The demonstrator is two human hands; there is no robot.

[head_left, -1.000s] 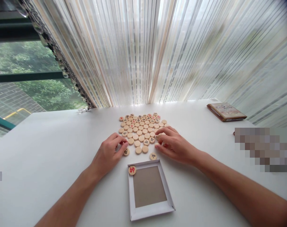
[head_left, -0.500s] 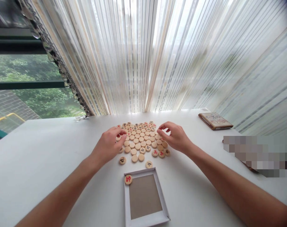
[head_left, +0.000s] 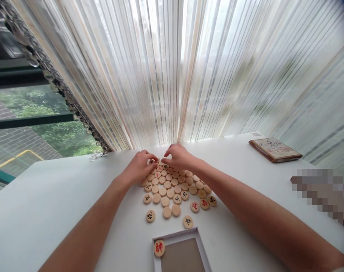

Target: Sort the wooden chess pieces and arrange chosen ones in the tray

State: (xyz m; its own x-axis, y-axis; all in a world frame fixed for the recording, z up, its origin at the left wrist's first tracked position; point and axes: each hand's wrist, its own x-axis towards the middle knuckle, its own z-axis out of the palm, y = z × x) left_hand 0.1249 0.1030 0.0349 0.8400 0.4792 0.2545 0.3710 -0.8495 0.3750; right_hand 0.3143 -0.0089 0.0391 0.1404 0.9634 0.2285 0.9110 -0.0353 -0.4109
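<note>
head view: pieces (head_left: 167, 184) lie clustered on the worktop (head_left: 126, 230), beyond the tray (head_left: 183, 257). left hand (head_left: 140, 168) and right hand (head_left: 178, 156) face each other over the cluster's far side, thumb and finger of each parted; contact is unclear. a light, low touch should spare neighbouring pieces.

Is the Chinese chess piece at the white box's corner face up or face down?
Face up: the Chinese chess piece at the white box's corner shows its red character.
</note>
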